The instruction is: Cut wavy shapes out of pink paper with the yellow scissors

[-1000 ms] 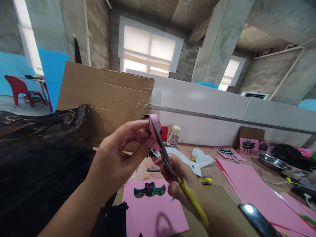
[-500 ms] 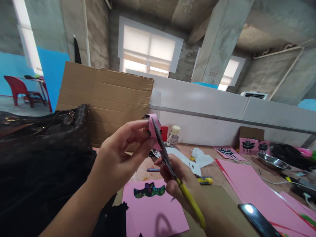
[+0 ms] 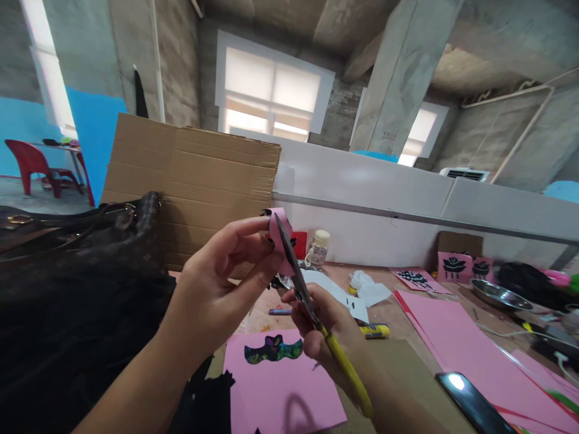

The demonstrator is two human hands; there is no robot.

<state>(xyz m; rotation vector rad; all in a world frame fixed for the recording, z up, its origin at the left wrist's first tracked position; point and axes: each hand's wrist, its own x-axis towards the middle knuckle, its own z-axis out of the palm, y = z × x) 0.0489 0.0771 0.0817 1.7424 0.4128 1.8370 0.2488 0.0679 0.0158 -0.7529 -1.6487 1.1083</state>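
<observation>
Pinched between the thumb and fingers of my left hand [image 3: 226, 277] is a small curled piece of pink paper [image 3: 278, 226] with black edges showing behind it. My right hand [image 3: 330, 319] is closed round yellow-handled scissors [image 3: 341, 355], whose blades point up and lie against the pink paper. The blades look nearly closed. Below my hands lies a pink sheet [image 3: 280, 392] bearing a dark, shiny, wavy-edged cutout [image 3: 274, 349]. Black paper scraps [image 3: 210, 398] lie at that sheet's left side.
A black bag [image 3: 90, 241] stands at the left before a cardboard panel [image 3: 194, 181]. To the right are a phone [image 3: 470, 398], pink sheets [image 3: 461, 337], a metal bowl [image 3: 502, 294] and a yellow glue stick [image 3: 375, 331]. A small jar [image 3: 319, 247] stands farther back.
Both hands, the paper and the scissors have shifted very slightly to the left. The grip of each hand looks the same.
</observation>
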